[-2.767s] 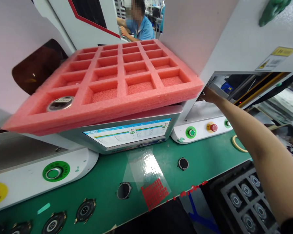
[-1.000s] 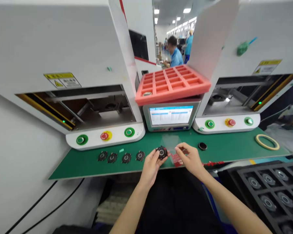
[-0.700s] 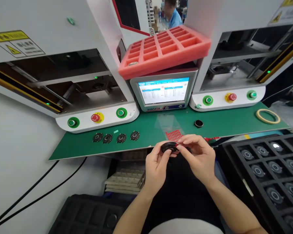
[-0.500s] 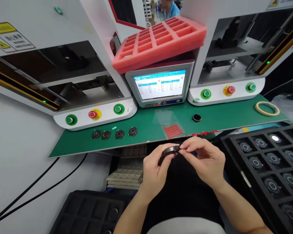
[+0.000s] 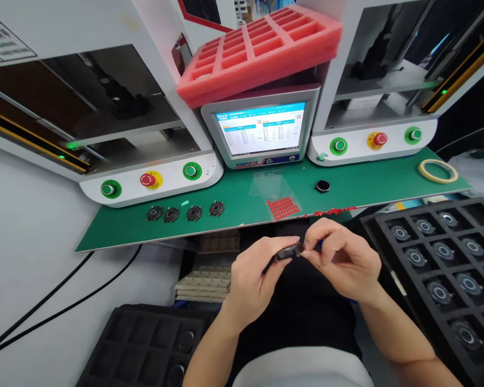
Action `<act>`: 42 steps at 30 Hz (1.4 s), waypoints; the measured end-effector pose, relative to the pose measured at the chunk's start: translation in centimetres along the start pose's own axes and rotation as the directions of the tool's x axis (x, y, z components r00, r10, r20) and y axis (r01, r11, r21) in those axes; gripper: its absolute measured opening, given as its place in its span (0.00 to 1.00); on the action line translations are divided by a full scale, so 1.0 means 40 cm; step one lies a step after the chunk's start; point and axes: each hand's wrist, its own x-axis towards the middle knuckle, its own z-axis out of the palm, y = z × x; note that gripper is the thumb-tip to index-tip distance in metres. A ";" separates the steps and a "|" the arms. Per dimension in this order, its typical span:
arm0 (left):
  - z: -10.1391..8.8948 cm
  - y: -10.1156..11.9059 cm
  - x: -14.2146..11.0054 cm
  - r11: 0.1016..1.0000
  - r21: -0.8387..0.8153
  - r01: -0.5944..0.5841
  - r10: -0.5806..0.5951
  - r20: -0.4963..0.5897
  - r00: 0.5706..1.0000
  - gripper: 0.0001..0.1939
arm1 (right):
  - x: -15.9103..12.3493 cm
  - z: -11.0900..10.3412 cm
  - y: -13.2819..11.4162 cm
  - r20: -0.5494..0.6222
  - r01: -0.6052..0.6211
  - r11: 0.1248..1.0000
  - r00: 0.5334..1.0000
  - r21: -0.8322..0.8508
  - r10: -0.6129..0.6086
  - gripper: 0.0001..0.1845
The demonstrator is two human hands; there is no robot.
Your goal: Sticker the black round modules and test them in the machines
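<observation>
My left hand [image 5: 252, 274] grips a dark round watch case [image 5: 287, 252] by its edge, between thumb and fingers. The case is held edge-on in front of my body, just below the bench edge. At its right end my right hand [image 5: 342, 260] has thumb and index finger pinched together, close beside the case. Whatever sits in that pinch is too small to make out. On the bench beyond lie a sheet of small red stickers [image 5: 283, 208] and another round watch case [image 5: 322, 186]. Several watch back covers [image 5: 194, 213] are lined up at the bench's left.
The green bench [image 5: 242, 188] carries a tape roll [image 5: 438, 171] at right. Behind stand two press machines with buttons and a monitor [image 5: 262, 131] under a pink foam tray [image 5: 262, 54]. Black trays flank me: one with watch parts [image 5: 439, 293] right, another [image 5: 141, 344] lower left.
My right hand's pinch has shifted slightly right, off the end of the watch case, and its fingers are more curled. The case has turned a little in my left hand. The camera has tilted down.
</observation>
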 end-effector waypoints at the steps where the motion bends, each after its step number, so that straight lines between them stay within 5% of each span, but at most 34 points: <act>1: 0.002 0.000 0.000 1.000 -0.010 -0.005 0.005 -0.009 1.000 0.15 | -0.004 0.007 0.001 -0.053 0.018 1.000 0.998 -0.010 -0.018 0.17; 6: -0.001 -0.006 0.003 0.997 -0.029 -0.078 0.077 -0.014 0.997 0.17 | -0.015 0.031 -0.006 -0.195 0.068 0.995 0.977 -0.075 -0.081 0.22; 16: -0.001 -0.003 0.004 0.991 0.011 -0.135 0.136 -0.038 0.990 0.17 | 0.003 0.027 -0.045 -0.193 0.118 0.954 0.965 -0.276 -0.175 0.15; 22: 0.029 0.007 0.000 0.997 0.058 0.046 -0.036 -0.168 0.985 0.14 | -0.001 0.025 -0.051 -0.060 0.208 0.814 0.957 -0.542 -0.284 0.16; 24: 0.038 -0.006 0.012 0.989 0.007 0.146 -0.136 -0.325 0.936 0.11 | -0.013 0.036 -0.051 -0.061 0.210 0.828 0.958 -0.520 -0.280 0.17; 28: 0.044 -0.041 0.048 0.973 -0.150 0.178 -0.233 -0.612 0.756 0.09 | -0.035 0.087 -0.053 -0.115 -0.038 0.995 0.993 -0.089 0.027 0.15; 31: 0.045 -0.045 0.060 0.982 -0.059 0.178 -0.179 -0.592 0.786 0.09 | -0.035 0.125 -0.055 -0.046 -0.283 0.935 0.953 0.216 0.299 0.13; 34: 0.049 -0.030 0.061 0.980 0.086 0.181 -0.101 -0.570 0.815 0.10 | -0.025 0.143 -0.052 -0.026 -0.414 0.846 0.894 0.336 0.448 0.15; 40: 0.060 -0.027 0.056 0.981 0.093 0.170 -0.098 -0.515 0.851 0.10 | -0.023 0.133 -0.004 0.152 -0.690 0.503 0.655 0.520 0.740 0.28; 42: 0.058 -0.036 0.054 0.981 0.011 0.196 -0.165 -0.496 0.852 0.10 | -0.029 0.118 0.018 0.134 -0.664 0.529 0.681 0.529 0.720 0.26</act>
